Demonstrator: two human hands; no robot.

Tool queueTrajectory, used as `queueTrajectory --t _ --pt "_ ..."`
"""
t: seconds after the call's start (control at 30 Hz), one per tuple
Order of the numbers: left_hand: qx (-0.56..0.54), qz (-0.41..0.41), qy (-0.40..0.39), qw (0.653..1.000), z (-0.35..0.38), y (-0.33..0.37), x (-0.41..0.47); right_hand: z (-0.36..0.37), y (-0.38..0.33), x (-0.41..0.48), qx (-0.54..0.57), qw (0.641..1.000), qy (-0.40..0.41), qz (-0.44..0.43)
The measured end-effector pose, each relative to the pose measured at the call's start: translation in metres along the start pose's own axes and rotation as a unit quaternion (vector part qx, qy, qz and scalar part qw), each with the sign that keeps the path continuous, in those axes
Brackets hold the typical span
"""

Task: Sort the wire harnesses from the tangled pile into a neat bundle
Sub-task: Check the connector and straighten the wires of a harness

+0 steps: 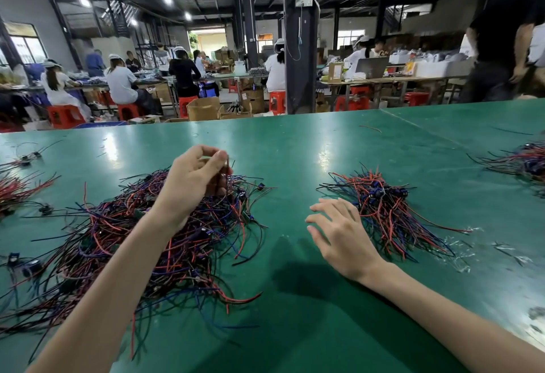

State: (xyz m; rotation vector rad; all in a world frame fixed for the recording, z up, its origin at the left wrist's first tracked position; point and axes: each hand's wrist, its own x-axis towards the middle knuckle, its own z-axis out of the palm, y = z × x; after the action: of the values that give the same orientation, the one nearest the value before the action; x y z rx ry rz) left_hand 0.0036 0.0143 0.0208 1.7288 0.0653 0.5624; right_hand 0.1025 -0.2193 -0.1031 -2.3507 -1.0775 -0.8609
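L hand (196, 179) fingers pinched on wires above tangle (153, 242). R hand (339, 234) fingers spread wide, empty, beside bundle (386, 210). Four piles on table (295, 142).

A green-topped worktable (295, 142) carries a big tangled pile of red, blue and black wire harnesses (141, 242) at left and a tidier bundle (392, 213) to its right. More harness heaps lie at the far left edge (17, 186) and far right edge (525, 163). Clear plastic scraps (460, 251) are scattered beside the bundle, and a lone loose wire (370, 128) lies farther back.
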Motion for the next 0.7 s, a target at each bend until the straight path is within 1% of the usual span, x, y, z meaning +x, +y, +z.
queueTrajectory --t 0.1,0.17,0.2,0.23,0.27,0.3,0.33,0.37,0.43,0.5,0.63,0.7 --pt "-0.098 -0.045 -0.031 0.994 0.026 0.002 -0.008 -0.006 -0.007 0.003 0.083 0.996 0.034 0.025" --pt "-0.152 -0.089 -0.051 0.983 0.045 -0.003 -0.015 -0.010 -0.010 0.003 0.184 0.981 0.020 0.059" --pt "-0.177 -0.112 -0.058 0.976 0.055 -0.008 -0.018 -0.012 -0.012 0.004 0.257 0.963 -0.002 0.084" --pt "-0.202 -0.137 -0.067 0.967 0.063 -0.014 -0.022 -0.015 -0.014 0.004 0.344 0.931 -0.037 0.116" --pt "-0.226 -0.161 -0.078 0.958 0.071 -0.020 -0.025 -0.018 -0.017 0.005 0.440 0.882 -0.075 0.149" --pt "-0.251 -0.184 -0.089 0.946 0.077 -0.027 -0.029 -0.021 -0.018 0.006 0.529 0.823 -0.102 0.178" --pt "-0.278 -0.205 -0.099 0.933 0.082 -0.034 -0.032 -0.022 -0.019 0.007 0.592 0.772 -0.118 0.200" --pt "-0.303 -0.223 -0.108 0.920 0.085 -0.040 -0.035 -0.023 -0.018 0.007 0.626 0.740 -0.125 0.213" --pt "-0.329 -0.244 -0.117 0.905 0.088 -0.050 -0.038 -0.025 -0.018 0.008 0.647 0.718 -0.132 0.220" --pt "-0.322 -0.251 -0.113 0.906 0.090 -0.057 -0.041 -0.025 -0.018 0.007 0.668 0.694 -0.131 0.234" --pt "-0.273 -0.276 -0.107 0.915 0.088 -0.063 -0.046 -0.025 -0.015 0.006 0.724 0.616 -0.139 0.278" --pt "-0.279 -0.279 -0.113 0.912 0.088 -0.065 -0.048 -0.027 -0.013 0.006 0.754 0.566 -0.152 0.297"
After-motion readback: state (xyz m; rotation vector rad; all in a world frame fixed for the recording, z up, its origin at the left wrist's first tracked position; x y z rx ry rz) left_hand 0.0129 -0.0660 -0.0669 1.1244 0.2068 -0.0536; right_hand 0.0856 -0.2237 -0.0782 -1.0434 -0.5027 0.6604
